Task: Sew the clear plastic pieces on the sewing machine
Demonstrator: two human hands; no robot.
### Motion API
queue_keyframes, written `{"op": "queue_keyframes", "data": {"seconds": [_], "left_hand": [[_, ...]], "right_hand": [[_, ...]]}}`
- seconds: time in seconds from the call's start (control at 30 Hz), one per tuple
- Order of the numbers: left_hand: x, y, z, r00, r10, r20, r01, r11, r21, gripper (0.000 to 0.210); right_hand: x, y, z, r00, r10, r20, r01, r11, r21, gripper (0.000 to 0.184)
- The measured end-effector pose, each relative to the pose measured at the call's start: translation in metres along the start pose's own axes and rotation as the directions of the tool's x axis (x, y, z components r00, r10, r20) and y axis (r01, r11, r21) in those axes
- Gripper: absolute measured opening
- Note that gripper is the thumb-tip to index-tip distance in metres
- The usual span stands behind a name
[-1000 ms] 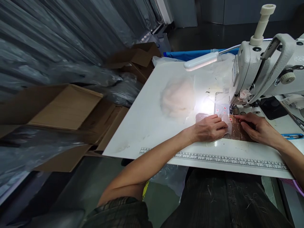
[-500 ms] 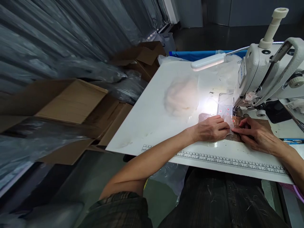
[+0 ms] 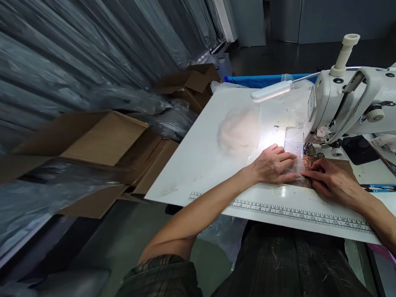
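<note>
A piece of sheer whitish fabric (image 3: 297, 165) with small red-and-white marks lies by the needle area of a white sewing machine (image 3: 337, 103). My left hand (image 3: 275, 165) rests on it from the left, fingers stretched and thumb apart, pressing it down. From the right, my right hand (image 3: 332, 179) touches the fabric's near right edge with one extended fingertip. Its other fingers are bent and spaced apart over a brown panel (image 3: 345, 166). A clear sheet (image 3: 292, 134) with rounded corners extends beyond the fabric. The machine's head partly hides the needle.
A lit lamp (image 3: 270, 91) hangs over the white table (image 3: 185, 173), whose front edge carries a printed ruler (image 3: 287, 210). A pale fluffy pile (image 3: 239, 132) lies left of the machine. Right are a dark phone-like slab (image 3: 360, 149) and blue snips (image 3: 382, 188). Open cardboard boxes (image 3: 105, 138) stand left.
My left hand's fingers have gone from bunched on the fabric to stretched and spread over it. My right hand stays at the fabric's edge. The whole view has shifted slightly.
</note>
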State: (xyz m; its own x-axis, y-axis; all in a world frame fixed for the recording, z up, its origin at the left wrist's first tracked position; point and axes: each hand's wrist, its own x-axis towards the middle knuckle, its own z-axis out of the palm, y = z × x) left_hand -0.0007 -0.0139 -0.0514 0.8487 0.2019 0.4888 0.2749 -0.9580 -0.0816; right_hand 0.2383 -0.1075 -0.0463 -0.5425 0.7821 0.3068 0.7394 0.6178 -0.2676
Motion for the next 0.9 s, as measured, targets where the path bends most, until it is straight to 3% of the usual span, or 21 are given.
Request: {"op": "queue_keyframes", "data": {"seconds": [0.23, 0.73, 0.9], "left_hand": [[-0.002, -0.002, 0.009, 0.999, 0.01, 0.045, -0.007, 0.998, -0.057, 0.052], [-0.003, 0.001, 0.008, 0.994, -0.055, 0.096, 0.062, 0.995, -0.072, 0.051], [0.005, 0.012, 0.003, 0.981, -0.163, 0.105, 0.158, 0.986, 0.055, 0.05]], "right_hand": [[-0.002, 0.002, 0.003, 0.999, -0.04, -0.033, 0.041, 0.999, 0.004, 0.034], [-0.002, 0.0, 0.004, 1.0, 0.019, -0.003, -0.019, 0.999, 0.026, 0.034], [-0.002, -0.001, 0.002, 1.0, -0.011, -0.012, 0.011, 1.0, -0.014, 0.035]]}}
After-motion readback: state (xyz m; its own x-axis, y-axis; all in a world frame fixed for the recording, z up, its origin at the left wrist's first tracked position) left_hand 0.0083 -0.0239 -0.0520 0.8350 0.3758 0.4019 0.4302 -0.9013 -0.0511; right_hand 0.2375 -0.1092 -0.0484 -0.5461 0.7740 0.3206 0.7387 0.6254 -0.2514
